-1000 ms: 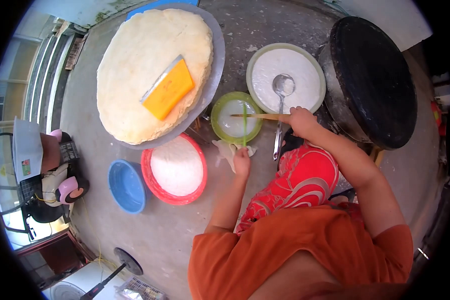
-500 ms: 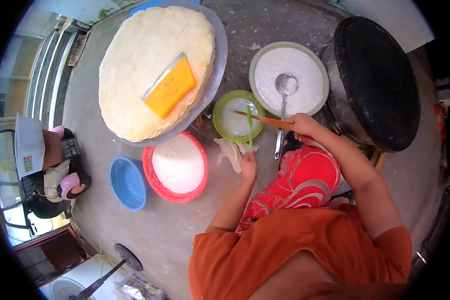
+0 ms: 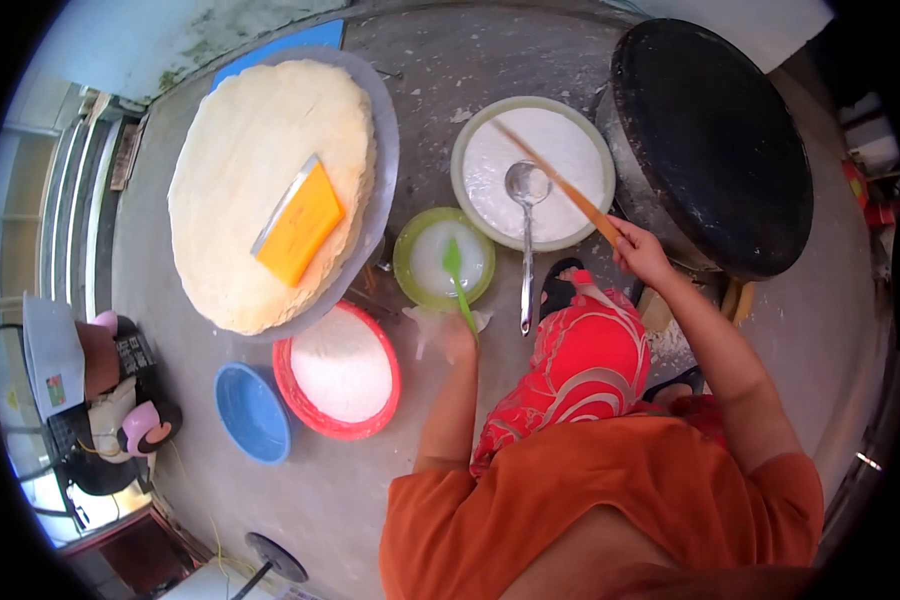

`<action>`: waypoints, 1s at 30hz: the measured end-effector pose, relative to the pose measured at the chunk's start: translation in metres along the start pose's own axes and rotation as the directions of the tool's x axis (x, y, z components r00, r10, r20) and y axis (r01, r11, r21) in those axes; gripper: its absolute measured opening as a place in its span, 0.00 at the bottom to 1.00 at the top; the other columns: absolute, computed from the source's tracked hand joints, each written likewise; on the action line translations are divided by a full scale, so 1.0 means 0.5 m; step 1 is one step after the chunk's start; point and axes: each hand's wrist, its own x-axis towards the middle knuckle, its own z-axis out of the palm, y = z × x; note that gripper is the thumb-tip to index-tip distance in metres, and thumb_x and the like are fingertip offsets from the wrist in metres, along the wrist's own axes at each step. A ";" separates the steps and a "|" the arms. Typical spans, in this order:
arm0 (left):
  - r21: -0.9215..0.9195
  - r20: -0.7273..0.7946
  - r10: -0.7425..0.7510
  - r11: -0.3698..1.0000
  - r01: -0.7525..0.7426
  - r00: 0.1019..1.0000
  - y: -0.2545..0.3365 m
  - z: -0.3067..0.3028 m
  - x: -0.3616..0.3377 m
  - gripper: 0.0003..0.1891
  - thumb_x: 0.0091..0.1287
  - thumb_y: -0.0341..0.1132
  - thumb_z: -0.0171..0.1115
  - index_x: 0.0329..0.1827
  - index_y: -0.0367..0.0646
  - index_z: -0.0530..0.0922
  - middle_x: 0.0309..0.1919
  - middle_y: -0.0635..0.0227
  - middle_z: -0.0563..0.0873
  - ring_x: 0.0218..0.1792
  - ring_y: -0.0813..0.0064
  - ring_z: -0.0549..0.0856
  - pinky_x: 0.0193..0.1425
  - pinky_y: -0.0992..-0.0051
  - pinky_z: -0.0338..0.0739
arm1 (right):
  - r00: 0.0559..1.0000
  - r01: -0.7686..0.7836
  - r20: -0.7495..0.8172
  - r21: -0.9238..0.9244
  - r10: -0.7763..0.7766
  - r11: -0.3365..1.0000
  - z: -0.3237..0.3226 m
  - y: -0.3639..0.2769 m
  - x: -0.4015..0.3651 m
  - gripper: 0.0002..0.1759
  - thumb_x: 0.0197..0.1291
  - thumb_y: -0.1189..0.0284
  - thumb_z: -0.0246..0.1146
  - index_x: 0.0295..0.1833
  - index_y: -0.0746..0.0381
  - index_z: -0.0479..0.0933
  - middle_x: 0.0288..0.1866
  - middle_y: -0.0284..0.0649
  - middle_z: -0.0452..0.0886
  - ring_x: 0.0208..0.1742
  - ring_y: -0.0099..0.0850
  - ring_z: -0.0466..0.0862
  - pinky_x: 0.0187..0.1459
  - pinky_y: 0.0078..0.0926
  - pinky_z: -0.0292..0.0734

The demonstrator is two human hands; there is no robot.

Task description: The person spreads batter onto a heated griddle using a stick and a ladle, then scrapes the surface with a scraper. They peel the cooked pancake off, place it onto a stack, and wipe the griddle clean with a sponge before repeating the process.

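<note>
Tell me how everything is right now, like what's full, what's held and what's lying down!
Wooden stick: held in right hand, slanting over the big bowl.
Green spatula: held in left hand, blurry.
Big bowl: filled with white paste.
Ladle: resting across its rim.
Small green bowl: holding cloudy liquid.
Red basin: full of white powder.
Blue basin: open.
Scraper: lying flat.
</note>
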 end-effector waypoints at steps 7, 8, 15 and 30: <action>-0.439 0.129 -0.369 0.811 0.387 0.920 -0.016 -0.042 0.016 0.15 0.59 0.37 0.54 0.43 0.36 0.77 0.39 0.57 0.81 0.46 0.66 0.76 0.48 0.69 0.69 | 0.996 -0.061 -0.042 0.324 0.079 0.944 0.036 0.100 0.073 0.29 0.60 0.75 0.51 0.67 0.55 0.54 0.27 0.34 0.77 0.25 0.19 0.74 0.29 0.17 0.71; -0.457 0.177 -0.390 0.780 0.427 0.903 -0.071 -0.027 0.024 0.15 0.58 0.36 0.55 0.44 0.36 0.77 0.39 0.58 0.81 0.45 0.67 0.76 0.48 0.70 0.69 | 0.997 -0.070 -0.013 0.203 0.074 0.977 0.036 0.118 0.075 0.32 0.58 0.74 0.53 0.68 0.56 0.52 0.31 0.36 0.78 0.29 0.21 0.76 0.33 0.19 0.72; -0.429 0.193 -0.393 0.790 0.438 0.899 -0.091 -0.070 0.023 0.13 0.56 0.33 0.58 0.42 0.34 0.78 0.35 0.67 0.80 0.33 0.75 0.76 0.38 0.76 0.70 | 0.999 0.046 0.008 -0.352 -0.046 0.935 0.005 0.158 -0.024 0.21 0.53 0.73 0.59 0.54 0.64 0.71 0.38 0.41 0.80 0.38 0.25 0.79 0.42 0.22 0.73; -0.695 -0.179 0.591 0.491 -0.526 0.787 0.503 -0.492 -0.277 0.03 0.55 0.24 0.58 0.29 0.33 0.78 0.33 0.63 0.78 0.36 0.74 0.76 0.41 0.78 0.69 | 0.792 0.562 0.104 0.259 -0.602 0.785 0.004 -0.252 -0.433 0.34 0.45 0.75 0.67 0.60 0.64 0.62 0.56 0.41 0.71 0.58 0.28 0.69 0.58 0.26 0.63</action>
